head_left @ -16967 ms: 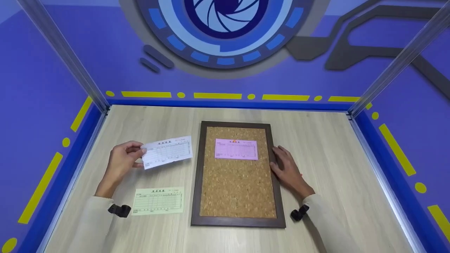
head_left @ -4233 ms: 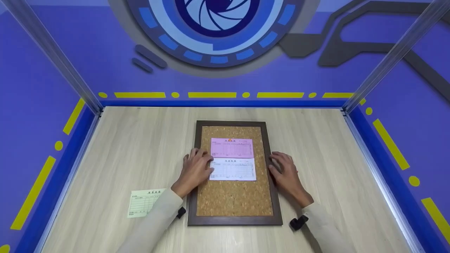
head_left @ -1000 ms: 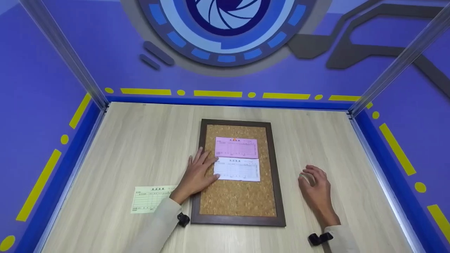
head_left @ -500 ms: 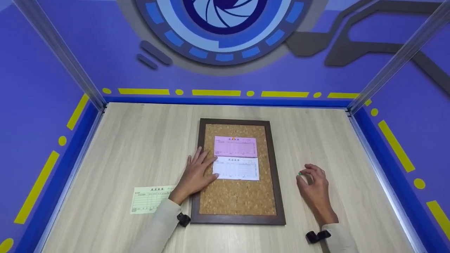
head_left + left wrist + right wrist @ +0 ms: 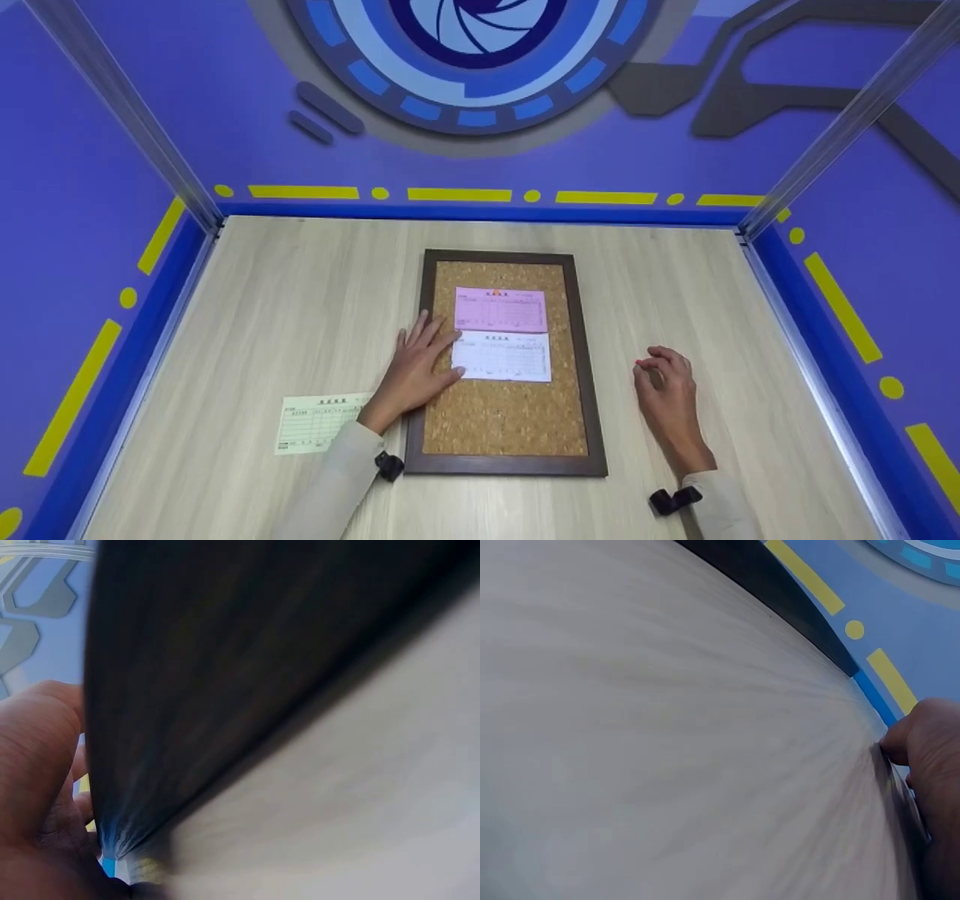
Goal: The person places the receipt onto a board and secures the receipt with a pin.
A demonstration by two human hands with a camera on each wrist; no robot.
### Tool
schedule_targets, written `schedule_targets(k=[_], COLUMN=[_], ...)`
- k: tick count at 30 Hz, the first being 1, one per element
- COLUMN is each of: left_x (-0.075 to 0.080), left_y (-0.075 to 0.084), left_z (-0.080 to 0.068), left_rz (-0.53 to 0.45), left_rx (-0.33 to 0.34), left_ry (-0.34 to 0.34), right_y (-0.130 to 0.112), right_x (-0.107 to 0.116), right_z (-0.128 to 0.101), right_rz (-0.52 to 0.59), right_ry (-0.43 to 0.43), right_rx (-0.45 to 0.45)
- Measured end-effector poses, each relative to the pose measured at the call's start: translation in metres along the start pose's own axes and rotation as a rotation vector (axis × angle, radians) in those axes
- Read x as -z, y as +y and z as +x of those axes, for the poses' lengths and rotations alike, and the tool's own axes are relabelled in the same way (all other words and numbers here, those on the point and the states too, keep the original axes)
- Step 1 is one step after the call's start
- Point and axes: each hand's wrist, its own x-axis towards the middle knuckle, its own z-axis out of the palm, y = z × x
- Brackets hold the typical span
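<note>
- Left hand [image 5: 415,369]: flat, fingers straight and spread, lying across the left rail of the cork board [image 5: 505,420]. Nothing gripped.
- Left fingertips touch the left edge of the white slip [image 5: 502,356] and press it onto the cork; the slip extends rightward from the fingertips.
- Pink slip [image 5: 500,309] sits just beyond the left fingertips on the far side, its lower edge touching or just overlapping the white slip's upper edge. Small orange pin head [image 5: 496,291] at its top centre.
- Green slip [image 5: 319,422] lies on the table [image 5: 262,315] behind the left hand, beside the left wrist, clear of the board frame.
- Right hand [image 5: 664,388]: on the table to the right of the board, well apart from the frame. Fingers curled in, thumb and forefinger pinching a tiny red pin [image 5: 638,362] at their tips.
- Pin body mostly hidden by the fingertips; only a red speck shows.
- Left wrist view: blurred, shows the palm [image 5: 37,787] and the dark frame close up, no finger detail.
- Right wrist view: blurred table grain, curled fingers [image 5: 930,742] at the right edge; pin not visible there.
</note>
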Motion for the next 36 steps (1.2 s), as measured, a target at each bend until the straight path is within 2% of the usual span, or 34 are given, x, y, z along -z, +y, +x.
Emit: schedule_targets(k=[5,15,24,36], left_x=[-0.0001,-0.0005,0.0002,-0.0022], left_y=[0.001,0.0,-0.0012,-0.0006], left_z=[0.0005,0.0004,0.0,-0.0004], left_rz=[-0.003,-0.001,-0.011,-0.011], left_rx=[0.004,-0.016,-0.017,-0.034], left_ry=[0.001,-0.001,0.018,0.043], right_y=[0.0006,-0.0053,-0.006,-0.0085], right_x=[0.0004,0.0024,0.001,0.004], right_z=[0.0016,-0.001,-0.0004,0.002], right_rz=[-0.007,0.035,0.041,0.137], right_ry=[-0.009,-0.033,-0.048,-0.04], right_rx=[0.004,-0.066,-0.081,-0.155])
